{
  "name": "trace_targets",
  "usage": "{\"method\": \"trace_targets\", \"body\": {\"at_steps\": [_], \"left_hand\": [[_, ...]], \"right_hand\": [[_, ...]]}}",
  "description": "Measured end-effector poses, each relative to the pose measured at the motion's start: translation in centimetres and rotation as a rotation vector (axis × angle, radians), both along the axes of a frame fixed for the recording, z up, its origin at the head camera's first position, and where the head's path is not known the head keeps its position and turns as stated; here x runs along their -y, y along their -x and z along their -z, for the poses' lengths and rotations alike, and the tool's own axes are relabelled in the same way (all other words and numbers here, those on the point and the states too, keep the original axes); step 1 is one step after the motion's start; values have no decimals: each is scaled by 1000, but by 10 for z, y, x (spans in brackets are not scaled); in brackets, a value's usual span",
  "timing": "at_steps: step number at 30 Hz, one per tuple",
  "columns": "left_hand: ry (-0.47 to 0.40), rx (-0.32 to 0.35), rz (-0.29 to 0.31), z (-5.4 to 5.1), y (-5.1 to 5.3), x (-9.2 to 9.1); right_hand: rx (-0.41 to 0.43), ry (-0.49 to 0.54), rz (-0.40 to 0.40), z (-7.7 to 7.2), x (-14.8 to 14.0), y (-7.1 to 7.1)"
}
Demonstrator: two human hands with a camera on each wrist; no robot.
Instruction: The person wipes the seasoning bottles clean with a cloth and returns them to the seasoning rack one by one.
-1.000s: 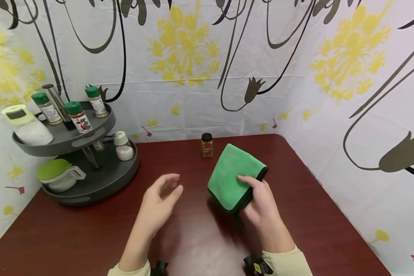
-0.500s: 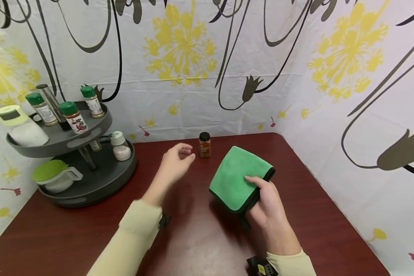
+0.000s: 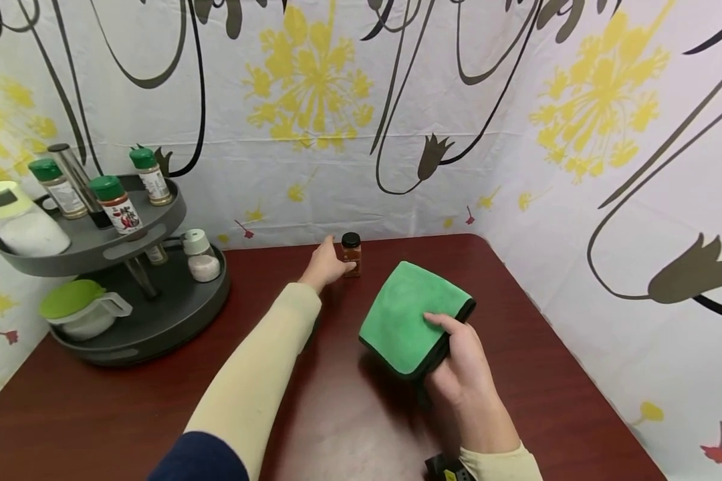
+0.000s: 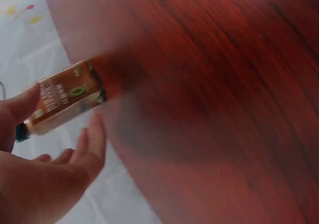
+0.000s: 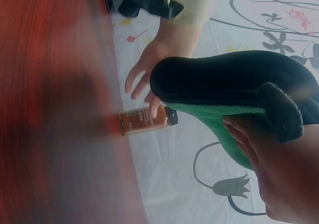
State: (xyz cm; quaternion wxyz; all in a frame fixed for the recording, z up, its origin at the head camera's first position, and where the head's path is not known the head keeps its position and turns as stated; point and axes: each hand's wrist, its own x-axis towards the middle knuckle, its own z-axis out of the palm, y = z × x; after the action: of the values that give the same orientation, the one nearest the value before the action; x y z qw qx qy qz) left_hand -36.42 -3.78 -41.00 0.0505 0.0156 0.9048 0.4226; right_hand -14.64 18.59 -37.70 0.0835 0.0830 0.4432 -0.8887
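A small spice jar with a black lid and orange-brown contents stands near the table's back edge. My left hand is right at it, thumb in front of the jar and fingers spread at its left; in the left wrist view the hand surrounds the jar loosely, with a gap below it. Whether the thumb touches the jar is unclear. My right hand grips a folded green cloth with black edging, thumb on top and the other fingers underneath, above the table.
At the left stands a two-tier grey rack. Its upper tier bears several green-capped shakers and a white bottle; below are a green-lidded container and a white-capped jar. A patterned sheet hangs behind the table.
My left hand has reached forward and to the right, up to the spice jar, its fingers now spread. The cloth stays in my right hand. The head view has shifted slightly.
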Motion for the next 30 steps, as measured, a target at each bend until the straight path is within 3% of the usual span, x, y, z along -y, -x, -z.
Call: {"method": "trace_targets", "body": {"at_steps": [3, 7, 11, 18, 24, 30], "left_hand": [[-30, -20, 6, 6, 5, -4], [-51, -61, -56, 11, 4, -8], [-57, -83, -111, 15, -3, -9], [-89, -101, -118, 16, -15, -5], [-122, -149, -136, 0, -24, 5], [-247, -188, -161, -29, -47, 15]], "right_hand": [[1, -5, -2, 0, 1, -1], [8, -12, 2, -1, 3, -1], [14, -23, -1, 0, 5, -1], [14, -44, -3, -1, 9, 0], [1, -63, -6, -5, 12, 2], [-7, -58, -10, -8, 16, 3]]}}
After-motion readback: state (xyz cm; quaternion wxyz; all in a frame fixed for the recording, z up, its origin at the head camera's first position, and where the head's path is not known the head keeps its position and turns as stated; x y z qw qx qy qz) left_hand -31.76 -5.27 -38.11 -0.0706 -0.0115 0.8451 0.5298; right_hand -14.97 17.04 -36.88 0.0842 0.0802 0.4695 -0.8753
